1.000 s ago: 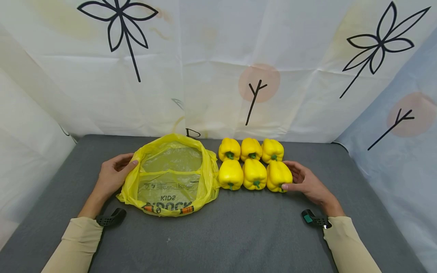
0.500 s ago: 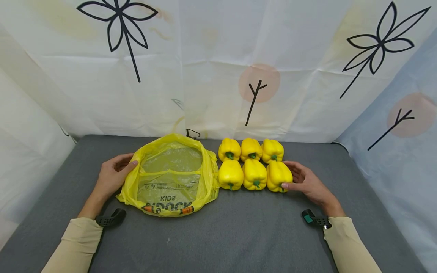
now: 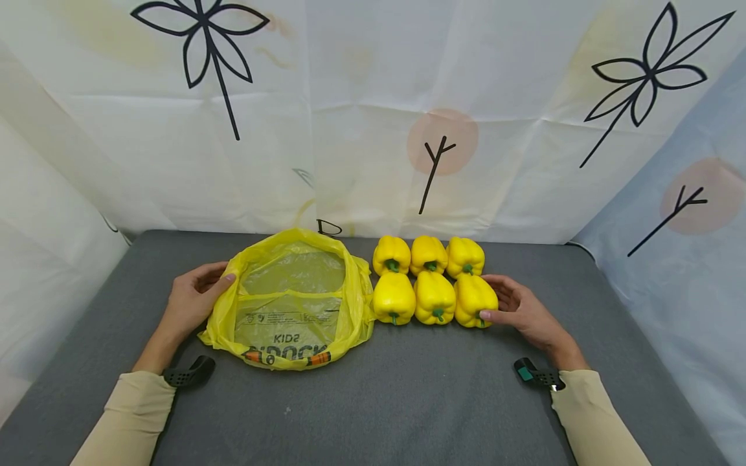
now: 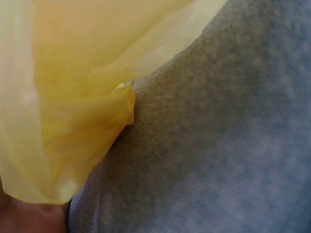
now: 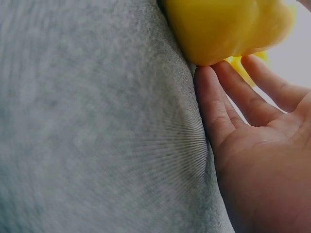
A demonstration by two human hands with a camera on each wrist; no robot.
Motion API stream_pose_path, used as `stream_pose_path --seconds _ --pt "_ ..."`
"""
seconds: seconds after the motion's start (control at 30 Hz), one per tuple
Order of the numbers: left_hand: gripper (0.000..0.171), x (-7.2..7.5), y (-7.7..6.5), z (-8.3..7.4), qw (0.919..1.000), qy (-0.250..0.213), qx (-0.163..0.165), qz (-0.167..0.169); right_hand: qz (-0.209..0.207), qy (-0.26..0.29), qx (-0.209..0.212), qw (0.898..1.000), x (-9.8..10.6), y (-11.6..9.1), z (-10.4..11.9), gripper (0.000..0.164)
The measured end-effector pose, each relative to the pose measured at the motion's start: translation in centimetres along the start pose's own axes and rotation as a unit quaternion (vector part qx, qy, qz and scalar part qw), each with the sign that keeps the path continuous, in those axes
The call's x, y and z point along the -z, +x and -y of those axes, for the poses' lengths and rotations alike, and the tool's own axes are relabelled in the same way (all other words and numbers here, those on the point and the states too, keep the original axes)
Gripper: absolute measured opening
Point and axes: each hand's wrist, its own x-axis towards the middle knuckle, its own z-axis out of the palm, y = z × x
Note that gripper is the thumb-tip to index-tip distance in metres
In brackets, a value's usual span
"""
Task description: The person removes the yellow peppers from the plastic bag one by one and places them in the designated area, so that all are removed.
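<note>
A yellow plastic bag [image 3: 289, 304] lies with its mouth spread wide on the grey table, mirrored dark print showing through its inside. My left hand [image 3: 195, 294] holds its left rim, thumb over the edge and the other fingers behind; the left wrist view shows a loose fold of the bag [image 4: 87, 131] close up. To the right, several yellow bell peppers stand in two rows, stems toward me. My right hand [image 3: 520, 310] is at the front-right bell pepper [image 3: 476, 301], thumb at its front and fingers behind. In the right wrist view, fingertips [image 5: 209, 77] touch that pepper.
The bag's right side reaches the nearest bell pepper [image 3: 394, 298] of the front row. A pale curtain [image 3: 361, 129] with drawn plants hangs along the far edge of the grey table [image 3: 396, 401]. Black bands circle both wrists.
The front-right bell pepper and my right hand have shifted very slightly left. The left hand and the bag look the same.
</note>
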Motion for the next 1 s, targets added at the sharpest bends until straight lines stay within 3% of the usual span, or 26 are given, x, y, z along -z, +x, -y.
stream_pose_path --seconds 1.0 --pt "0.048 0.01 -0.03 -0.16 1.0 0.005 0.006 -0.003 -0.006 -0.012 -0.005 1.0 0.02 -0.07 0.36 0.075"
